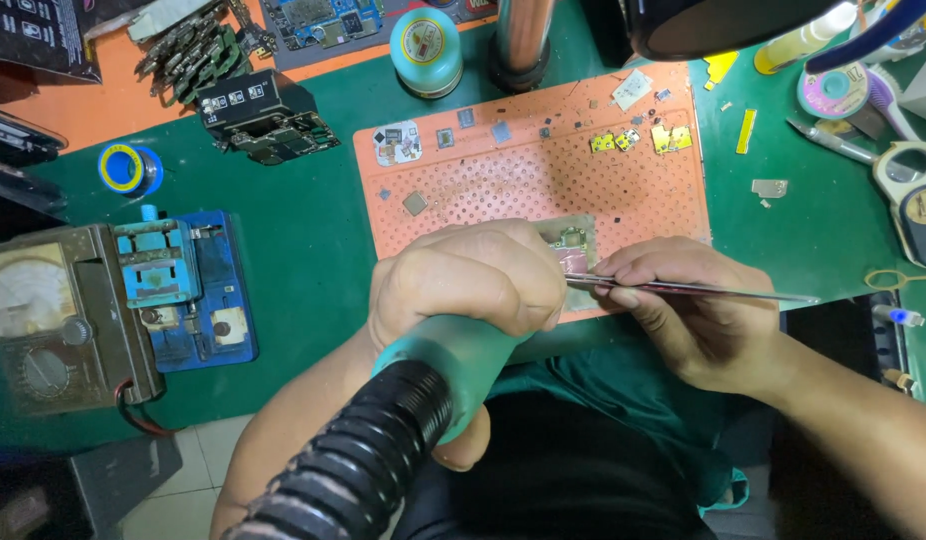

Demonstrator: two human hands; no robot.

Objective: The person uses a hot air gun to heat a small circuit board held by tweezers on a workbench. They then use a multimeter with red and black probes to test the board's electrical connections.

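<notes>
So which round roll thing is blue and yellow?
The tape roll at the left, lying alone on the green mat. The round tin near the top is teal with a white lid.

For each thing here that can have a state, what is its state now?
left hand: closed around the teal tool handle
right hand: pinching the metal tweezers
metal tweezers: tips at the small circuit board
small circuit board: flat on the orange perforated mat
round tin: lid on
</notes>
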